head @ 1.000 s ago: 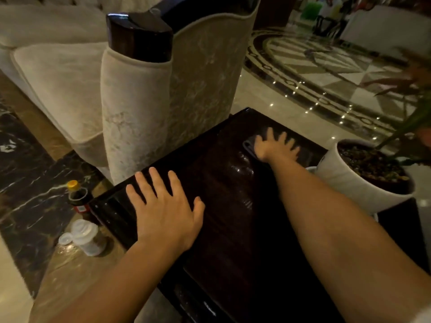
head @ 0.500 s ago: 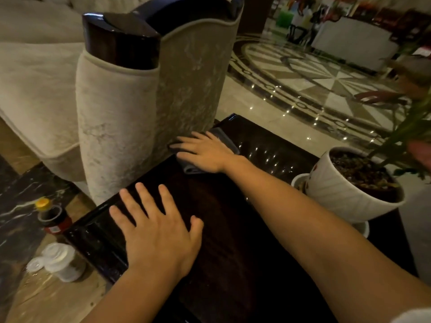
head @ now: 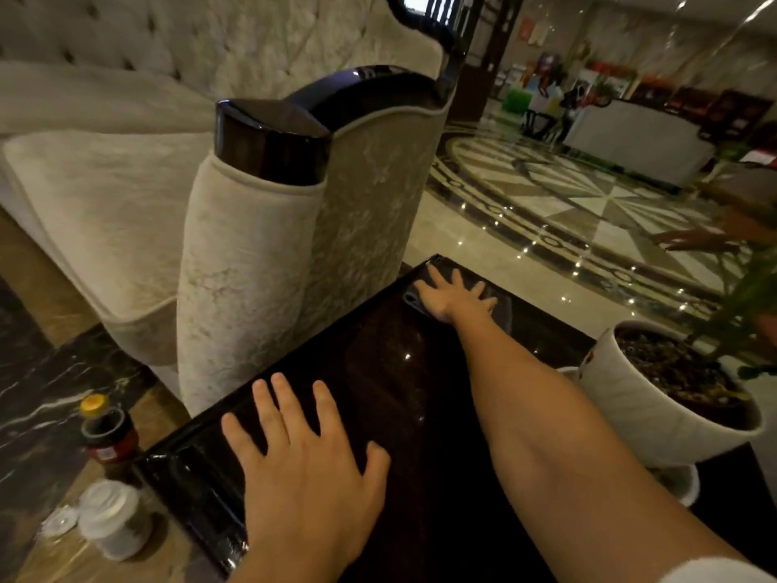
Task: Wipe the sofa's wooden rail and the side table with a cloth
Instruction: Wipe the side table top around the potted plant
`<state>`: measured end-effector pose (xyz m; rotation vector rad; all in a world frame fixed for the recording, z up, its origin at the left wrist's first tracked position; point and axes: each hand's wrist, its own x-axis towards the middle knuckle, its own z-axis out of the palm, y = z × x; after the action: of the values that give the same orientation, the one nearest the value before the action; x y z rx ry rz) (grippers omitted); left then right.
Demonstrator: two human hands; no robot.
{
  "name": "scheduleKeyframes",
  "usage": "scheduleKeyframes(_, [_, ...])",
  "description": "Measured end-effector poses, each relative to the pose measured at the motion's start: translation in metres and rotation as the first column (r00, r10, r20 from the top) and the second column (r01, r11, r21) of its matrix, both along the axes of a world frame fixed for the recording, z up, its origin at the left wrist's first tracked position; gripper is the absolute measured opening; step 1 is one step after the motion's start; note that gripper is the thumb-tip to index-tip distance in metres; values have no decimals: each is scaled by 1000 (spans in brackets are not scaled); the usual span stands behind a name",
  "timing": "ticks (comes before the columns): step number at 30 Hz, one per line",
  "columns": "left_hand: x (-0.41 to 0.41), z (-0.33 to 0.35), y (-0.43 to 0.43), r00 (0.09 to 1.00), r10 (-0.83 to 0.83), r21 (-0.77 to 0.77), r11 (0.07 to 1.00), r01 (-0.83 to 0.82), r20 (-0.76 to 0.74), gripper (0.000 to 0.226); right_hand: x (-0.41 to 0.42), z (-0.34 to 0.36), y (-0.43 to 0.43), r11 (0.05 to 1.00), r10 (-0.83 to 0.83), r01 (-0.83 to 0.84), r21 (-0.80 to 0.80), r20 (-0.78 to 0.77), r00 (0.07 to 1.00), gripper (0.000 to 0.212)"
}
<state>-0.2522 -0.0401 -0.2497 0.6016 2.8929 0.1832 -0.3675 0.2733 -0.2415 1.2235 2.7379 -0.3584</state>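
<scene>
Right hand flat, fingers spread, pressing the dark cloth onto the side table at its far corner — not gripped, just pinned under the palm. Left hand splayed open on the near edge, holding nothing. Sofa's wooden rail stands up and left of the right hand; white plant pot sits just beside the right forearm.

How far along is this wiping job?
In hand: the right hand presses the cloth flat at the side table's far corner, while the left hand rests on the near edge. Left to do: around the plant pot. The wooden rail can't be judged.
</scene>
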Motion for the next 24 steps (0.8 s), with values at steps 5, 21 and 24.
scheduleKeyframes(5, [-7, 15, -3, 982, 25, 131, 990, -51, 187, 86, 39, -7, -93, 926, 379, -379, -5, 1, 926, 72])
scheduleKeyframes(21, [-30, 44, -78, 989, -115, 160, 982, 98, 98, 72, 256, -8, -238, 570, 821, -811, 128, -68, 567, 70])
scheduleKeyframes(24, [-25, 46, -83, 985, -141, 116, 985, 129, 101, 81, 290, -10, -183, 740, 667, -658, 139, -28, 745, 69])
